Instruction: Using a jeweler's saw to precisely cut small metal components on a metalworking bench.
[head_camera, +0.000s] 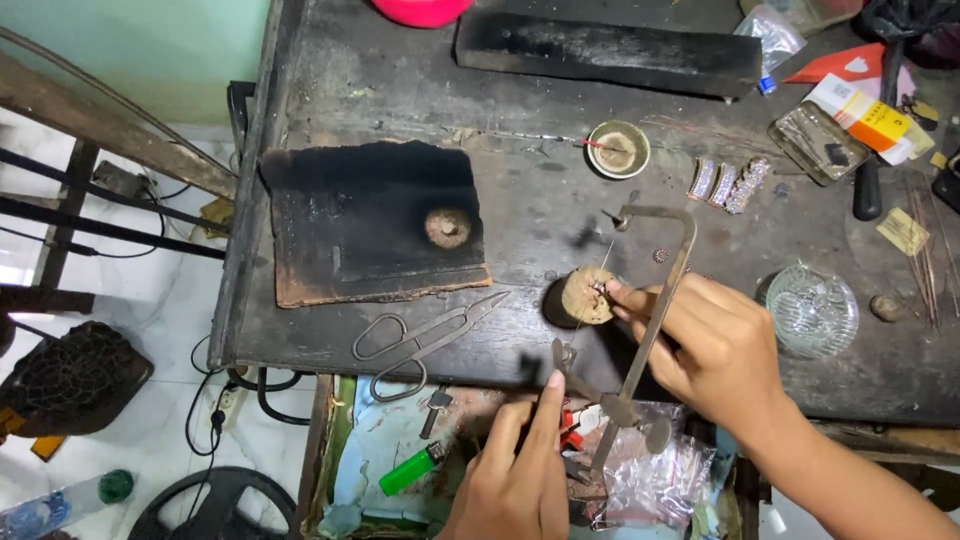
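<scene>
Closest to us, the left hand (515, 480) has its fingers wrapped tight on the handle of a small saw (640, 320), just below the round wooden block (588, 296). The right hand (715, 350) pinches a tiny metal piece (599, 289) flat on that block. I think slow, straight strokes are best, with the fingertips kept off the thin blade. Scissors (425, 335) lie left of the block, and a glass dish (811, 311) sits to its right.

Even daylight, soft shadows, sharp focus
</scene>
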